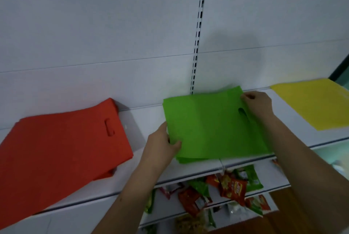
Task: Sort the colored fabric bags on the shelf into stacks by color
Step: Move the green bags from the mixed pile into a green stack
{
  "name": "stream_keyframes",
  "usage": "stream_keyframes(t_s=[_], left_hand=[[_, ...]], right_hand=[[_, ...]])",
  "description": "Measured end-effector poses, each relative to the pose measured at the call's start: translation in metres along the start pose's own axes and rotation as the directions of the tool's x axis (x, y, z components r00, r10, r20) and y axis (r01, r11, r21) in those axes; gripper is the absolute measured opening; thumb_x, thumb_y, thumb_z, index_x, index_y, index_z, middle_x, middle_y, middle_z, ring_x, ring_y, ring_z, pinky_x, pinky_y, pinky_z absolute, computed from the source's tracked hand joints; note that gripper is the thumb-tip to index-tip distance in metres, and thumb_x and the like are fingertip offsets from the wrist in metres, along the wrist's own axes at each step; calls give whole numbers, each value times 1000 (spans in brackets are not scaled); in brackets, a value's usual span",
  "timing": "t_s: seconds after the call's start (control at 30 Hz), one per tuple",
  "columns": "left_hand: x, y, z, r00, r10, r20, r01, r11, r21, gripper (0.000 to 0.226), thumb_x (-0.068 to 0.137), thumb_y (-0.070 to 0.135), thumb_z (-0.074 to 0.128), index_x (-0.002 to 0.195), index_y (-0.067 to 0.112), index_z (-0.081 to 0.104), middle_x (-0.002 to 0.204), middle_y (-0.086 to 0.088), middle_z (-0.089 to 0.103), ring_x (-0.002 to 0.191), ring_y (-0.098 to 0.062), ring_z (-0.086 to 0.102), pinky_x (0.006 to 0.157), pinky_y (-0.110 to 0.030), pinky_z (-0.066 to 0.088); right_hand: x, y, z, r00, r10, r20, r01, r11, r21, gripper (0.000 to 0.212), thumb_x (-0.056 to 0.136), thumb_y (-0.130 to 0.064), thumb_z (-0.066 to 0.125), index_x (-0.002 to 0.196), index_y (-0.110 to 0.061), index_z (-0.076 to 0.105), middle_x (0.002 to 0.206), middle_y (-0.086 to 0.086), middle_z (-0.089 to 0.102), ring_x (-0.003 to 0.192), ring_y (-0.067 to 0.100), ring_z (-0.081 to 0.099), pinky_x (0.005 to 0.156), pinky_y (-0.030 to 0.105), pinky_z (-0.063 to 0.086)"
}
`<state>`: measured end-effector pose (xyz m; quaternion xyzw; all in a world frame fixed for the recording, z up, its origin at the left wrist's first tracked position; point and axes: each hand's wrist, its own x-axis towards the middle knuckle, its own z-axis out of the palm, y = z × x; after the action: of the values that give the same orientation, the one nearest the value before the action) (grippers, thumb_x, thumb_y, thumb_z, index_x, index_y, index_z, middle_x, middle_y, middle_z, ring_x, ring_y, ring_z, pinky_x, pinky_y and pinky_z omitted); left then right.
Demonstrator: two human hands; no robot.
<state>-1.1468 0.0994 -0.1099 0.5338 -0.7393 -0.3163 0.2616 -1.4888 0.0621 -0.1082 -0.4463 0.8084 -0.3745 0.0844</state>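
Three piles of flat fabric bags lie on the white shelf (143, 120). A red stack (62, 145) is at the left, a green stack (209, 128) in the middle and a yellow bag (317, 103) at the far right. My left hand (162, 145) pinches the left edge of the top green bag, thumb on top. My right hand (258, 105) grips the same bag's far right corner, beside its handle cut-out. More green layers show under the near edge.
The white back panel carries a slotted upright (198, 33) behind the green stack. Below the shelf's front edge, a lower shelf holds several red and green snack packets (226, 192).
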Motion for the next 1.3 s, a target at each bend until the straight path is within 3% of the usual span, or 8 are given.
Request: stream_keyframes(t_s=[0.1, 0.23, 0.33, 0.47, 0.6, 0.77, 0.93, 1.3], left_hand=[[-1, 6, 10, 1000, -31, 3, 30, 995, 98, 40, 84, 20, 74, 122, 13, 63, 79, 5, 57, 70, -9, 58, 58, -9, 39], [2, 7, 20, 995, -97, 0, 95, 977, 192, 47, 82, 29, 75, 124, 11, 61, 115, -9, 48, 107, -27, 53, 94, -27, 43], [6, 9, 24, 991, -132, 9, 128, 974, 186, 45, 84, 32, 73, 122, 11, 62, 115, -11, 50, 109, -28, 52, 94, -28, 42], [4, 12, 30, 988, -155, 1, 152, 970, 187, 49, 90, 33, 68, 129, 5, 57, 128, -12, 48, 117, -27, 51, 100, -26, 37], [-10, 16, 31, 995, -88, -37, 93, 978, 188, 56, 93, 35, 62, 141, 9, 47, 139, -9, 42, 128, -24, 42, 109, -27, 33], [-22, 22, 4, 976, 111, -185, -86, 986, 140, 51, 95, 34, 61, 140, 13, 51, 135, -3, 49, 125, -16, 48, 108, -20, 34], [-51, 13, -69, 885, 218, -412, -161, 972, 170, 45, 96, 37, 57, 136, 17, 55, 128, 4, 52, 120, -9, 47, 99, -16, 36], [-204, -163, -284, 710, 9, -704, 140, 978, 154, 49, 97, 50, 50, 140, 25, 50, 136, 9, 49, 123, -6, 46, 99, -25, 43]], right_hand=[[10, 5, 0, 999, -33, 18, 34, 998, -57, 24, 92, -19, 62, 106, -5, 75, 110, 17, 72, 109, 32, 62, 91, 34, 42], [14, 15, 6, 996, 49, 72, -43, 995, -89, 36, 89, -27, 57, 98, 4, 72, 104, 24, 69, 101, 37, 60, 87, 37, 43], [16, 10, 10, 991, 69, 110, -58, 993, -101, 34, 92, -25, 55, 103, 4, 70, 107, 23, 68, 105, 37, 59, 86, 34, 41], [15, 1, 13, 982, 61, 176, -48, 996, -79, 35, 92, -27, 51, 92, 5, 65, 84, 17, 65, 95, 36, 60, 67, 31, 36], [7, -27, 9, 989, -106, 104, 118, 986, -120, 43, 100, -23, 50, 131, 7, 51, 126, 29, 55, 119, 40, 50, 96, 42, 41], [-30, -118, 23, 896, -444, 11, 444, 896, 29, 44, 102, -33, 48, 135, -5, 55, 129, 18, 60, 119, 33, 54, 102, 39, 41], [-91, -225, 53, 806, -590, -37, 584, 784, 210, 48, 98, -39, 48, 131, -5, 59, 125, 14, 64, 117, 30, 58, 103, 38, 43], [-316, -482, 189, 577, -808, 121, 722, 574, 386, 49, 100, -42, 47, 140, -14, 50, 141, 7, 54, 133, 25, 46, 110, 36, 34]])
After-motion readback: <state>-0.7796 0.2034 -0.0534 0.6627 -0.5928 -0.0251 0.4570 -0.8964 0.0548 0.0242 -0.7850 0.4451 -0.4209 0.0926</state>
